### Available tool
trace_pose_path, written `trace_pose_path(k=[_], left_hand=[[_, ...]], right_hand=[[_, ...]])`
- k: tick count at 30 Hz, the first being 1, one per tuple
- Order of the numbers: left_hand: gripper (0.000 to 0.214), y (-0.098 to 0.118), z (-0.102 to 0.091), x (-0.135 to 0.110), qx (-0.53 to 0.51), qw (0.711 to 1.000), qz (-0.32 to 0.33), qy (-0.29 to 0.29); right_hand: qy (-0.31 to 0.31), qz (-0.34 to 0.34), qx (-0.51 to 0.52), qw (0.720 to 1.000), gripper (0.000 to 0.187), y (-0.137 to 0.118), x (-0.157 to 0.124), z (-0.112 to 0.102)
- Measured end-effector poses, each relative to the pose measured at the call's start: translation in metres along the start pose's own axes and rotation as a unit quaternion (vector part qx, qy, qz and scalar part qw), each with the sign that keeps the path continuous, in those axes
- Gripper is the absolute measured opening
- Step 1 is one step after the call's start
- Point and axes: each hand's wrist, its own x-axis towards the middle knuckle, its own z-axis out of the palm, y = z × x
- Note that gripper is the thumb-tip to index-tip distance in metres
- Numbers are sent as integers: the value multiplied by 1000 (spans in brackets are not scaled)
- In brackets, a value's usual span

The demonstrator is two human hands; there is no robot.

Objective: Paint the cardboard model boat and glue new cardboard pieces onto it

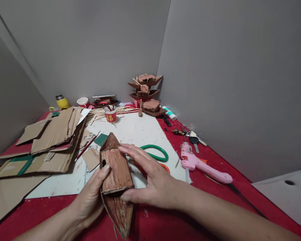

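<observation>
A brown cardboard model boat (116, 170) with a roofed cabin lies between my hands, its pointed ends facing away from me and toward me. My left hand (92, 192) grips its left side, thumb on the cabin wall near a dark opening. Across the right side, my right hand (154, 177) spans the cabin, fingertips at the roof's far edge and thumb by its near edge. The boat's underside and my left fingers beneath it are hidden. Just beyond my right hand lie scissors with green and orange handles (160, 154), partly covered by that hand.
Cardboard sheets (57, 130) are piled at left. A pink glue gun (205, 169) rests at right, its cord trailing toward me. Farther back stand a paper cup (110, 115) with a blue stick, thin wooden sticks (126, 109), stacked model boats (145, 90) and a yellow bottle (62, 102).
</observation>
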Motion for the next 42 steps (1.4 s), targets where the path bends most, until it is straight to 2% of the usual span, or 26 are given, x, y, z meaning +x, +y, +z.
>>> trace_pose_path(k=[3,7,12,15,18,26,42], left_hand=[[49,0,0,1,6,1000,14,-1],[46,-2,-1,2,9,1000,10,-2],[46,1,2,1,-7,1000,-17,0],[48,7,5,2,-37,998,-47,2],[51,10,7,3,-66,996,-64,14],[53,11,3,1,-60,995,-74,11],[53,13,8,-2,-59,991,-104,55]], right_hand=[[3,-3,-2,1000,93,-1,-1,2],[7,1,-2,1000,82,-2,0,6],[-4,75,66,995,86,-6,4,-2],[1,120,130,984,77,-6,5,-11],[4,143,149,978,70,-6,4,-16],[-16,109,124,986,76,-7,3,-10],[-13,103,131,986,76,-4,4,-4]])
